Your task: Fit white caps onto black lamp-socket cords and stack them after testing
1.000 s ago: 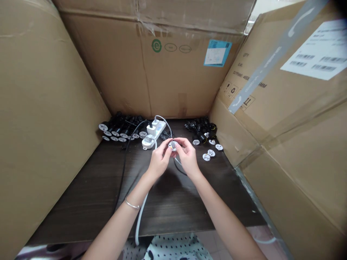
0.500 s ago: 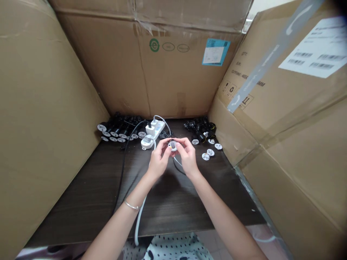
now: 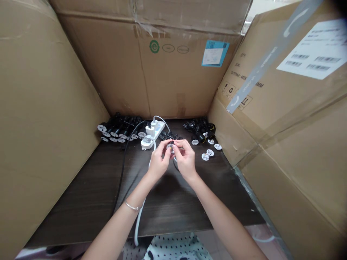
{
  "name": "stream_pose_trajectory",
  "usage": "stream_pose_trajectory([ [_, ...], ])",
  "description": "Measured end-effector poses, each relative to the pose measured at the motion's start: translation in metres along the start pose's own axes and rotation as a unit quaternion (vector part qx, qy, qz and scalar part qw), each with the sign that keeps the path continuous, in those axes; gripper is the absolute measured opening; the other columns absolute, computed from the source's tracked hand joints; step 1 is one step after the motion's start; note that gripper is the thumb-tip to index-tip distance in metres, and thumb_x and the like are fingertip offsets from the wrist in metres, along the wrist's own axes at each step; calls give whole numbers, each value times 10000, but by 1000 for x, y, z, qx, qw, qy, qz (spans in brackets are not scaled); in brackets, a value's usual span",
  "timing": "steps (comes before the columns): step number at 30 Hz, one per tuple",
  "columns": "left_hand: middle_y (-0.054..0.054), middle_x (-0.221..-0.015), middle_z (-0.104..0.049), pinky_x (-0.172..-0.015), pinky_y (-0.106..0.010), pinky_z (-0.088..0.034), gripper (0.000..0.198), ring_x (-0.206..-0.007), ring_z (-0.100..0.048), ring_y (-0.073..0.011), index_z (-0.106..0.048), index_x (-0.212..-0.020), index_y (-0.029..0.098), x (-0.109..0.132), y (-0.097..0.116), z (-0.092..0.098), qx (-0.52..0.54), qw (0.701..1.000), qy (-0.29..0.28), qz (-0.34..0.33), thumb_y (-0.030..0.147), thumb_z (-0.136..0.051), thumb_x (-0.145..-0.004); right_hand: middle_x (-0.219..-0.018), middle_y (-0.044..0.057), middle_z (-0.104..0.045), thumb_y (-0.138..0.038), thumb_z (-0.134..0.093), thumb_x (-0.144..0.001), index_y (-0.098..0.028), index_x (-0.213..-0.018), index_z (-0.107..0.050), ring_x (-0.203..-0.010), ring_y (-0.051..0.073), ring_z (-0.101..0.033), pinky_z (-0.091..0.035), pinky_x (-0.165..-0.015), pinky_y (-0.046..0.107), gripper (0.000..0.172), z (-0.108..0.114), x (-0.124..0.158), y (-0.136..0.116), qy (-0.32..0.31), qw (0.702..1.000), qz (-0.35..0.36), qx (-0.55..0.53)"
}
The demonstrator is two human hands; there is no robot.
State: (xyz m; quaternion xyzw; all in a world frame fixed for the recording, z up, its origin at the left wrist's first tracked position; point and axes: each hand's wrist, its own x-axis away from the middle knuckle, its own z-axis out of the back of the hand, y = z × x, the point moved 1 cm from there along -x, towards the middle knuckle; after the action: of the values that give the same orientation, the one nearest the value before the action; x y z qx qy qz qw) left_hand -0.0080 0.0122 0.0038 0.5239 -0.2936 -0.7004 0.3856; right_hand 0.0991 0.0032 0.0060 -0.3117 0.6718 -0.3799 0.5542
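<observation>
Between the fingertips of both hands is a small round white disc [image 3: 170, 147], held above the table. My left hand [image 3: 159, 161] is closed on its left side, thumb in front. My right hand [image 3: 185, 159] grips the other side, thumb pressed on its face. Fingers cover much of the disc, so its details are hard to make out. Just behind the hands lie small black parts [image 3: 166, 135]. Several loose white discs [image 3: 205, 157] lie to the right of my right hand.
A white power strip [image 3: 148, 142] with plugs and cables stands behind my left hand. Several black cylinders with white round ends [image 3: 114, 134] are stacked at back left. Black wired parts [image 3: 199, 130] are heaped at back right. Tall cardboard boxes [image 3: 173, 83] surround the dark table [image 3: 89, 198].
My right fingers and thumb have shifted left over the disc, covering more of it. Both hands have dropped slightly, and more of the black parts behind them shows.
</observation>
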Motion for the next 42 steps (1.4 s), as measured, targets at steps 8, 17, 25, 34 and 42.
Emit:
stream_pose_trajectory([
  [8,-125,-1229,-478,-871,-312,-441,434,-1051,-520,-182,-327,-1280,161,4,-6,-3,-67,997,20,-33,260,-416,-867,-1098,91,-487,-205,-485,-833,-168,-916,-500,-987,161,-540,-517,-744,271,92,-1,3,-4,5,997,60,50],
  [17,-60,-954,-583,-705,-258,-476,277,-770,-571,-128,-448,-1117,178,5,-5,1,-102,993,49,-41,223,-451,-844,-1022,65,-540,-118,-451,-847,-178,-867,-543,-983,156,-532,-458,-826,308,111,0,3,0,-10,987,121,102],
  [25,-70,-1067,-569,-777,-272,-472,313,-868,-576,-137,-405,-1180,192,4,-7,3,-121,991,7,-48,214,-406,-867,-1005,66,-559,-115,-449,-848,-184,-882,-564,-960,158,-542,-471,-796,302,139,1,1,2,-9,980,149,129],
  [34,-57,-981,-607,-717,-261,-482,280,-771,-579,-133,-528,-1079,180,-10,25,30,-131,989,-45,-44,210,-508,-802,-1200,119,-428,-168,-477,-822,-187,-1085,-497,-1034,201,-508,-506,-761,333,265,2,8,-11,-36,971,186,148],
  [42,-30,-928,-622,-697,-217,-442,430,-843,-585,-145,-542,-1078,206,-27,30,153,-223,946,235,32,360,-646,-691,-1190,123,-409,-167,-454,-834,-194,-1129,-389,-709,96,-538,-491,-698,319,303,2,6,-20,46,981,170,82],
])
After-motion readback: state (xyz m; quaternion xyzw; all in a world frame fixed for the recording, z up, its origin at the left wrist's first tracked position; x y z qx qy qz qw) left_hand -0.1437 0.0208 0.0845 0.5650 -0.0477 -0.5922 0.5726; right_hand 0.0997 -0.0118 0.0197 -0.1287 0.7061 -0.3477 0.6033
